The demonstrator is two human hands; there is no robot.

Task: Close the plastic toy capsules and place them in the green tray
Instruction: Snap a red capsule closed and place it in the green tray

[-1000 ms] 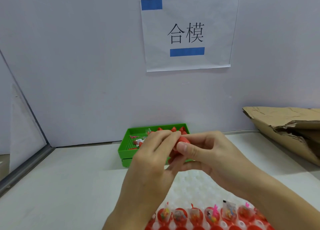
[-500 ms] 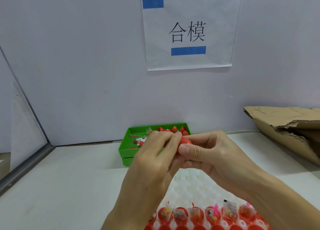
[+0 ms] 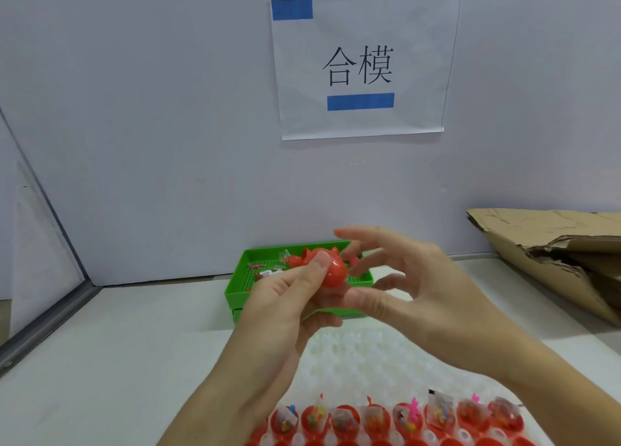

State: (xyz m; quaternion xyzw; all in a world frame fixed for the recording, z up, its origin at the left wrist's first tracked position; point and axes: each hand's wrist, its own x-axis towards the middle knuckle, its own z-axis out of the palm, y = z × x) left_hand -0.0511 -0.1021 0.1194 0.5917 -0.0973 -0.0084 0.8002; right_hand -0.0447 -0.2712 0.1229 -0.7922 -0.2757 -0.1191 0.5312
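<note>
Now the two hands have come apart: half a second ago both were pressed together around the red capsule (image 3: 331, 270), and the right hand (image 3: 413, 287) has since let go. It hangs just beside the capsule with fingers spread and relaxed, holding nothing. The left hand (image 3: 289, 297) pinches the capsule between thumb and fingers; the thumb lies across its near face. The capsule appears closed, and it is held in the air above the near edge of the green tray (image 3: 235, 291), not yet in it.

The tray sits at the back edge of the table (image 3: 100, 344), against the wall, and holds several red capsules and small wrapped toys. At the near edge of the table a white holder (image 3: 353, 351) carries a row of open red halves (image 3: 376, 420) with wrapped toys inside.

A paper sign (image 3: 363, 65) on the wall reads "合模", with two strips of blue tape. Crumpled cardboard (image 3: 554, 244) lies at the right edge.
</note>
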